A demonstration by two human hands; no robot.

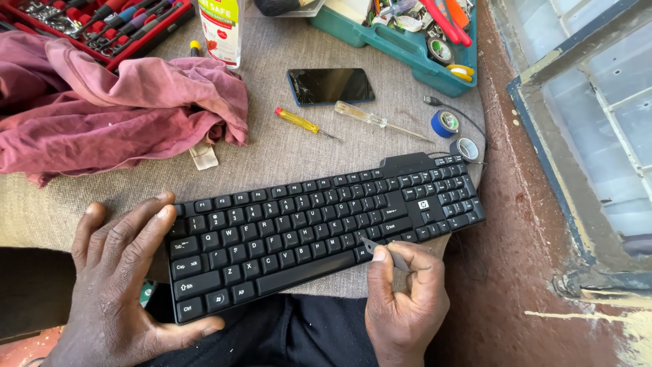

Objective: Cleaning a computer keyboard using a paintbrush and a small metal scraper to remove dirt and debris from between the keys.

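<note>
A black computer keyboard lies slantwise over the near edge of a grey cloth-covered table. My left hand grips the keyboard's left end, fingers laid over its top left corner and thumb under the front edge. My right hand pinches a small thin grey tool whose tip touches the keys at the keyboard's front edge, right of the space bar.
Behind the keyboard lie a yellow screwdriver, a clear-handled screwdriver, a dark phone, two tape rolls, a crumpled maroon cloth, a bottle, a red tool case and a teal toolbox. A window frame stands right.
</note>
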